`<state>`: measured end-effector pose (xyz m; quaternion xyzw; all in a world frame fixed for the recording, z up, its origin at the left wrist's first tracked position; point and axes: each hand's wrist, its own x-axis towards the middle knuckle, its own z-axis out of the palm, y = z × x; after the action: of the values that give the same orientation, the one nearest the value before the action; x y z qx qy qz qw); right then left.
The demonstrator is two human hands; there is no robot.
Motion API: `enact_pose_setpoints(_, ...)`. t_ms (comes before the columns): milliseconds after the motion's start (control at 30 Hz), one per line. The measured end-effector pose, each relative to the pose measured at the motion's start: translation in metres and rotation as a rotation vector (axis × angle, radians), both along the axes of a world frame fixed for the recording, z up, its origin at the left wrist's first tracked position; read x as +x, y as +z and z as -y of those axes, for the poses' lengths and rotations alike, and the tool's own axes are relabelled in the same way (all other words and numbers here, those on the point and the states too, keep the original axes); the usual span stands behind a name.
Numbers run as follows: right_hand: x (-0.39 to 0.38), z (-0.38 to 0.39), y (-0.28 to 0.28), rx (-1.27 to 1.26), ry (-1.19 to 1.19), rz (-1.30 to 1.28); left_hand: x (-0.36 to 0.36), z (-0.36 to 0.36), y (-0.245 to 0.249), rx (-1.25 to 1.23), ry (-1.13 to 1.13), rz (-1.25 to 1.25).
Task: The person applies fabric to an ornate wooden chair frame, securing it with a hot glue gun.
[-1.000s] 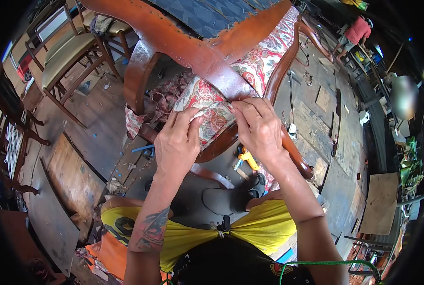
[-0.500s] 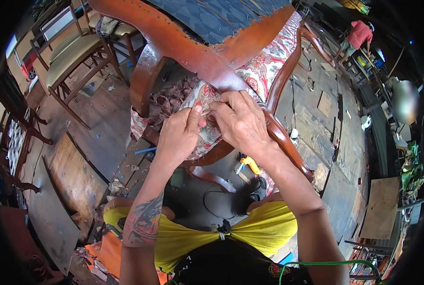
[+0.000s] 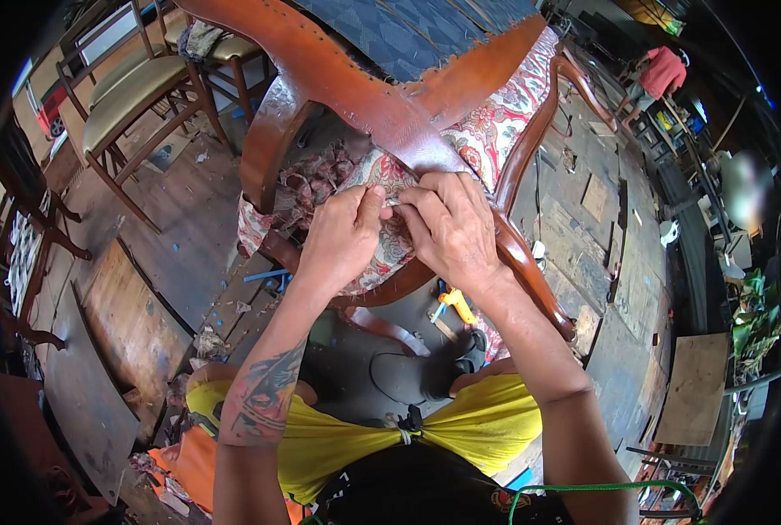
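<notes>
A wooden chair frame (image 3: 390, 114) with carved curved legs stands tipped in front of me. Red-and-cream floral fabric (image 3: 382, 261) covers part of its seat, and bunched, frayed dark-red cloth (image 3: 316, 175) hangs inside the frame. Over the floral fabric, my left hand (image 3: 345, 232) is closed, thumb pressed to the bent fingers. My right hand (image 3: 453, 229) meets it from the right, also closed in a pinch below the crossing wooden rails. A small pale bit shows between the fingertips; what it is, I cannot make out.
A yellow-handled tool (image 3: 457, 304) lies on the floor below the frame. Dining chairs (image 3: 137, 96) stand at the left, and wooden boards (image 3: 132, 328) lie at the lower left. Farther off at the right, a person in a red shirt (image 3: 662, 74) bends over.
Both hands stay over the floral fabric. My right hand has shifted slightly right and down, and the left thumb now lies closer to its fingers. The whole view has moved a little.
</notes>
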<state>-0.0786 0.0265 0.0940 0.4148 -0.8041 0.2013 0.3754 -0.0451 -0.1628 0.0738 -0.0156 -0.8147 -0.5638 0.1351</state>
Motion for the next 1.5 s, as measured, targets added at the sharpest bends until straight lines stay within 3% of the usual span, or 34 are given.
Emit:
enact_pose_setpoints(100,-0.001,0.002,0.000,0.002,-0.002,-0.006,0.004,-0.002,0.012,-0.080,0.019,0.060)
enact_pose_setpoints(167,-0.002,0.002,0.000,0.004,-0.010,-0.007,0.010,-0.007,0.010,-0.100,0.048,-0.500)
enact_pose_setpoints(267,-0.002,-0.001,0.000,-0.003,-0.008,-0.016,0.006,0.002,0.002,-0.269,-0.092,-0.603)
enact_pose_setpoints(467,0.008,-0.041,0.006,-0.090,-0.089,-0.102,-0.002,0.015,0.001,-0.560,-0.116,-0.769)
enact_pose_setpoints(600,0.014,-0.060,0.004,0.104,-0.124,-0.042,-0.009,0.023,-0.001,-0.747,-0.124,-0.906)
enact_pose_setpoints(800,0.014,-0.056,0.016,0.371,-0.063,-0.057,-0.027,0.031,0.002,-0.835,-0.114,-1.078)
enact_pose_setpoints(1133,0.017,-0.053,0.020,0.443,-0.057,-0.024,-0.054,0.035,-0.007,-0.814,-0.075,-1.152)
enact_pose_setpoints(1500,0.015,-0.050,0.020,0.425,-0.034,-0.020,-0.068,0.023,-0.016,-0.605,0.130,-1.095)
